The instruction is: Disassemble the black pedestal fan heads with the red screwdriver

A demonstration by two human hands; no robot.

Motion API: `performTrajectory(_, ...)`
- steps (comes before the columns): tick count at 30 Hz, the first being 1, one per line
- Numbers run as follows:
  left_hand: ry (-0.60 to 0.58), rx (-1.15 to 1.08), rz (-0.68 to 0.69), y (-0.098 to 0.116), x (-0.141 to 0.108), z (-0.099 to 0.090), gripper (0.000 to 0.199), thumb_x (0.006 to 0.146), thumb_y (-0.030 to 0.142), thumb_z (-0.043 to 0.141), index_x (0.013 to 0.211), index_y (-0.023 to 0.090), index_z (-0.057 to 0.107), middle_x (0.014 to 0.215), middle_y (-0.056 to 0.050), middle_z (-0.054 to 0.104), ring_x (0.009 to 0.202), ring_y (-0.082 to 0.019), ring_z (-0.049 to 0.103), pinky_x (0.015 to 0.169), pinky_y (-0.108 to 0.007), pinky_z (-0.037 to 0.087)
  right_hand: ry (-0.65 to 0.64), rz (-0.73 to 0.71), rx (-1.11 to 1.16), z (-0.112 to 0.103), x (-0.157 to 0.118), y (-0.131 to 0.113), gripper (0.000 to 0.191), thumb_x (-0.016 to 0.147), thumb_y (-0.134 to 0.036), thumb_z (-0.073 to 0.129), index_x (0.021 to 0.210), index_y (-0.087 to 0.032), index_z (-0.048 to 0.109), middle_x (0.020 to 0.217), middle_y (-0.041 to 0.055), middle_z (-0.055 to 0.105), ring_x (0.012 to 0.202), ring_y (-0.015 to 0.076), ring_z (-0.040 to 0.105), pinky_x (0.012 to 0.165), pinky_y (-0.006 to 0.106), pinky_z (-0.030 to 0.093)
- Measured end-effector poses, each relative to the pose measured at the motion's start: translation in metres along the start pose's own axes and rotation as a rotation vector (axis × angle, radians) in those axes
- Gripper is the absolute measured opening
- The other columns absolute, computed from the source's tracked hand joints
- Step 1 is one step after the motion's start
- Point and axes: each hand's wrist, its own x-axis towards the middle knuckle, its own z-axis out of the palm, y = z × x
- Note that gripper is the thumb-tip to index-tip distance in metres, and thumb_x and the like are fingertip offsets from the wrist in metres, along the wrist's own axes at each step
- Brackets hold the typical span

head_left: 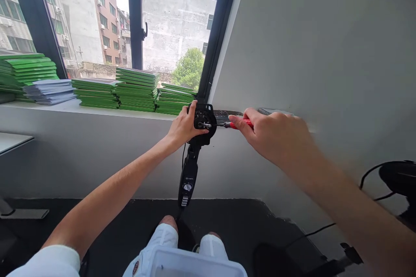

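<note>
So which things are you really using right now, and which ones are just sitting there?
In use:
- black device, gripped at its round head by the left hand
- red-handled screwdriver, held in the right hand, tip at the round head

Just lying about:
- stacks of green booklets on the window ledge
- pile of pale papers
- black cable at the right

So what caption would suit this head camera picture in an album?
Left hand steadies a black fan motor housing while the right hand drives a red-handled screwdriver into it.

white window sill (pixel 97 110); green booklet stacks (pixel 136 88), grey paper pile (pixel 50 91) on it
</note>
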Motion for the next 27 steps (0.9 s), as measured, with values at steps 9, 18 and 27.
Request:
performTrajectory(9, 0.025, -0.010, 0.007, 0.000, -0.001, 0.001, 0.108, 0.072, 0.046, 0.086, 0.157, 0.022, 0.022, 0.132, -0.017, 0.054, 0.114, -0.035, 0.064, 0.087, -0.043, 0.056, 0.122, -0.026, -0.110, 0.006, -0.009, -0.007, 0.046, 0.102, -0.056, 0.035, 0.100, -0.015, 0.057, 0.052, 0.0013, 0.054, 0.044, 0.0129, 0.041, 0.050, 0.026, 0.018)
performTrajectory(18, 0.055, -0.027, 0.018, -0.003, -0.002, 0.003, 0.109, 0.071, 0.045, 0.087, 0.157, 0.021, 0.023, 0.134, -0.018, 0.054, 0.115, -0.036, 0.064, 0.087, -0.044, 0.056, 0.188, -0.106, -0.063, 0.015, -0.013, -0.006, 0.054, 0.104, -0.058, 0.025, 0.099, -0.015, 0.057, 0.051, -0.0007, 0.051, 0.041, 0.0102, 0.033, 0.049, 0.025, 0.017)
performTrajectory(27, 0.072, -0.135, 0.011, 0.000, -0.009, 0.003, 0.110, 0.070, 0.041, 0.088, 0.158, 0.031, 0.023, 0.138, -0.015, 0.055, 0.122, -0.039, 0.061, 0.092, -0.050, 0.056, 0.470, -0.048, 0.376, 0.031, -0.069, 0.002, 0.037, 0.101, -0.055, 0.044, 0.105, -0.020, 0.055, 0.062, -0.0040, 0.063, 0.040, 0.0081, 0.046, 0.046, 0.022, 0.034)
